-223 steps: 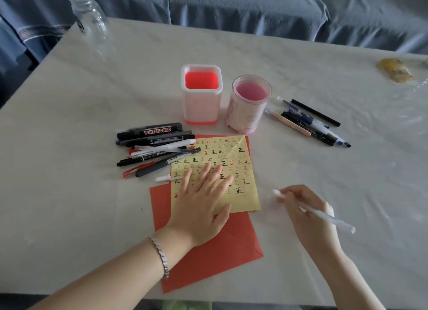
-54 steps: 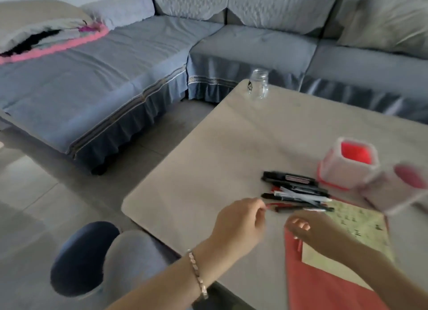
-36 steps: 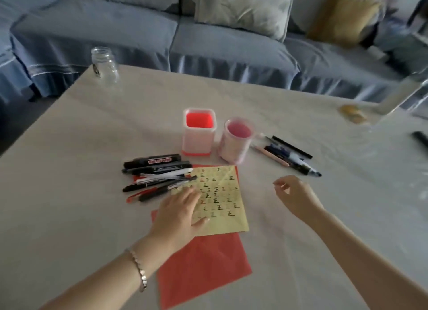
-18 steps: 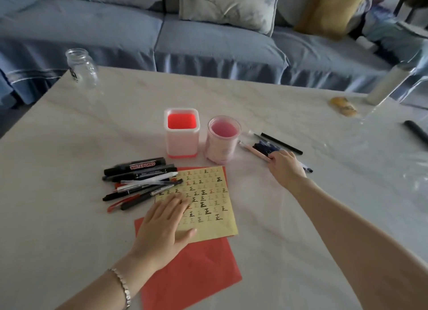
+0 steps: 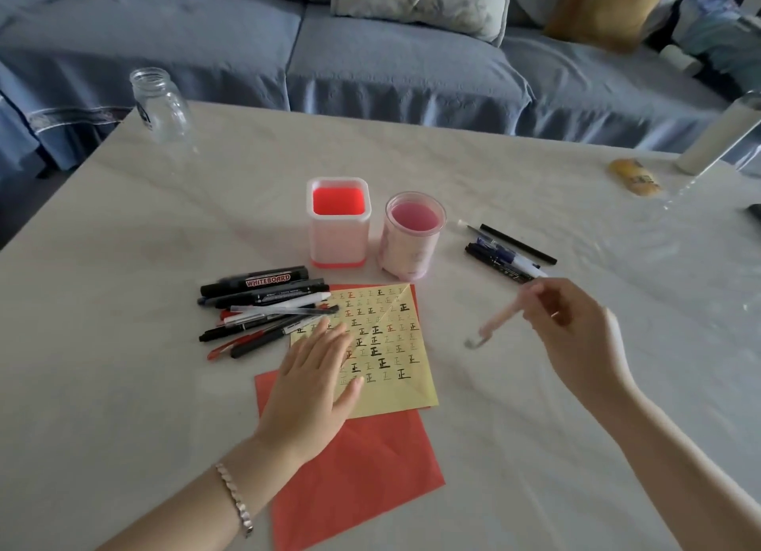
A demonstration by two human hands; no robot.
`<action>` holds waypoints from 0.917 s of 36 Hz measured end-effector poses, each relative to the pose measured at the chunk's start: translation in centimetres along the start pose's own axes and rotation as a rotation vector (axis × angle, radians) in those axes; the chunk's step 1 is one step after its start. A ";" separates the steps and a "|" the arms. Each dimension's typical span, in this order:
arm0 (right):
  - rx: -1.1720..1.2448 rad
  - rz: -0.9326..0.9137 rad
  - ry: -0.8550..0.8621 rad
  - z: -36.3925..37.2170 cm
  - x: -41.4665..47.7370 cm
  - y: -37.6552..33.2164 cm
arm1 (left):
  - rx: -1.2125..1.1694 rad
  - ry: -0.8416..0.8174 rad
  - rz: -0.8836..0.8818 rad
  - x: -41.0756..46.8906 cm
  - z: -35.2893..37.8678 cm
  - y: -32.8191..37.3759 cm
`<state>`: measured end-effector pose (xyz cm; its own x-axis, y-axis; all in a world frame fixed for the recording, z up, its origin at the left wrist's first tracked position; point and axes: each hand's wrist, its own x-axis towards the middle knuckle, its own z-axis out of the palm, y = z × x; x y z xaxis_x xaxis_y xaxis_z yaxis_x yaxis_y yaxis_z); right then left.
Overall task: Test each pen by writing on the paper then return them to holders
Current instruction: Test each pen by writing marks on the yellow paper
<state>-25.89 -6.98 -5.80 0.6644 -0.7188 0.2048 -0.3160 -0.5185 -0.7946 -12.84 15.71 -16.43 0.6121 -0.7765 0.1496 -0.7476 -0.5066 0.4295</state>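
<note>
The left hand (image 5: 317, 369) lies flat, fingers straight, on the yellow paper (image 5: 391, 344), likely pinning it for writing. The right hand (image 5: 572, 328) has its grip pinched on a blurred pink pen (image 5: 498, 324) above the surface (image 5: 123, 344), beside the sheet, seemingly next to test. The square holder (image 5: 338, 229) and round holder (image 5: 412, 246) hold no pens yet.

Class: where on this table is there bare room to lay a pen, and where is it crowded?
Bare: between the glass jar and the square holder; left of the red paper; right of the yellow sheet, near the right hand. Crowded: the pen pile by the sheet's left edge.
</note>
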 end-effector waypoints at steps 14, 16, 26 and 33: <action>0.684 0.156 -0.267 5.4 -4.7 -6.2 | -0.407 0.120 0.215 0.6 -4.6 5.9; 0.583 0.208 -0.306 6.6 -5.3 -6.3 | -0.407 0.086 0.248 0.5 -5.0 6.2; 0.679 0.167 -0.353 7.6 -6.3 -6.2 | -0.499 0.027 0.243 -0.5 -6.4 6.0; 0.622 0.044 -0.387 6.7 -6.4 -5.5 | -0.412 -0.037 0.267 -0.6 -6.4 4.9</action>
<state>-23.87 3.57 -6.60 0.8880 -0.4581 0.0402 0.0187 -0.0515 -0.9985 -15.26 16.08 -8.73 0.3975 -0.8758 0.2739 -0.7087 -0.1035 0.6978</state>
